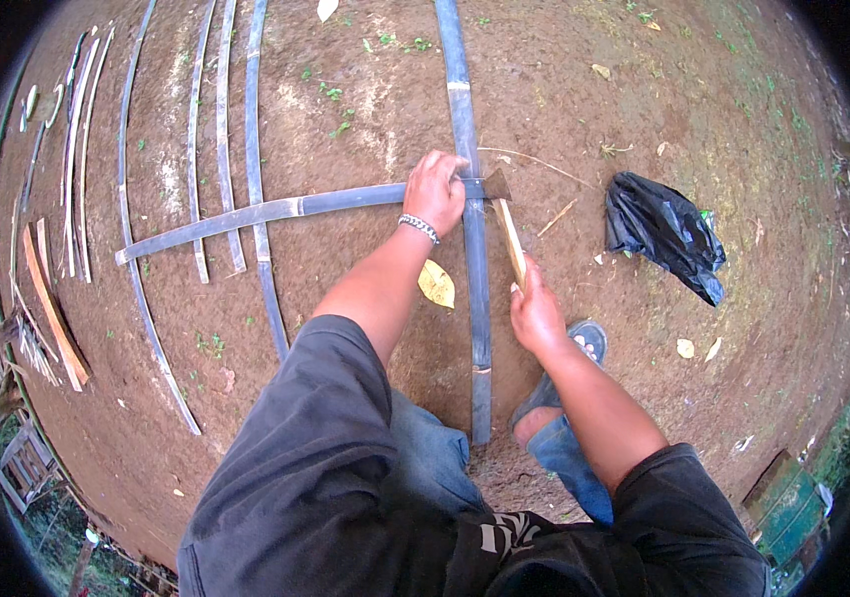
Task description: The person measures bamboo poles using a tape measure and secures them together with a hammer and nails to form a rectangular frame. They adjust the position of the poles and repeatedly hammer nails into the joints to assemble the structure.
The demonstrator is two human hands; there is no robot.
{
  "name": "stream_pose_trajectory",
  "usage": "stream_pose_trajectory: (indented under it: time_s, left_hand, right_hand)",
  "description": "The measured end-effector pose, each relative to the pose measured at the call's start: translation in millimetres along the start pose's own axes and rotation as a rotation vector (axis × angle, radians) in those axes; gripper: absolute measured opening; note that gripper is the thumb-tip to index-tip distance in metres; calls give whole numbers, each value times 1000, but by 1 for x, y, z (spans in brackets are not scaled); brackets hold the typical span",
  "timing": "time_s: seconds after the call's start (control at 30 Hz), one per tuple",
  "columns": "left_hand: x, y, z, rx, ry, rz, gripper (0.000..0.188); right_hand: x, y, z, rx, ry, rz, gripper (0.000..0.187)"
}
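Both hands [434, 192] [536, 313] clenched (left arm outstretched)

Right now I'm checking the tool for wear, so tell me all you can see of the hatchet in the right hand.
The hatchet has a pale wooden handle and a small dark head that looks like metal. The right hand grips the lower end of the handle. The head rests against the end of the bamboo strip that the left hand holds down across the long pole. Edge wear is too small to judge.

Bare reddish-brown dirt ground [365, 298], outdoors, flat daylight. Sparse green weeds [330, 95] and dry yellow leaves [436, 284] scattered. Crumpled black plastic bag [665, 234] right. Grassy patch [743, 80] upper right. Green wooden crate [788, 502] at lower right rim.
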State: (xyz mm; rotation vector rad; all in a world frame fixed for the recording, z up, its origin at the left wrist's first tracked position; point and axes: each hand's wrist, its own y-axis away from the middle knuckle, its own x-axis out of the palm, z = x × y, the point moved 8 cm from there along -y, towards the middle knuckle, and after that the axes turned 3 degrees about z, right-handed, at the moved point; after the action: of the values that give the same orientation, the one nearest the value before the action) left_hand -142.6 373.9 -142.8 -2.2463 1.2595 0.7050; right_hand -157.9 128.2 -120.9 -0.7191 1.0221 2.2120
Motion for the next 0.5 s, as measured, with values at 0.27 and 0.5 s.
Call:
stream_pose_trajectory:
  time_s: [0.27, 0.5]
  left_hand:
    - [7, -7, -15, 11, -483, 208, 50]
    - [16, -10, -1, 230, -620, 415, 58]
  right_hand:
    - [9, -5, -7, 101, 30, 66, 52]
    - [13, -4, -14, 110, 17, 118, 54]
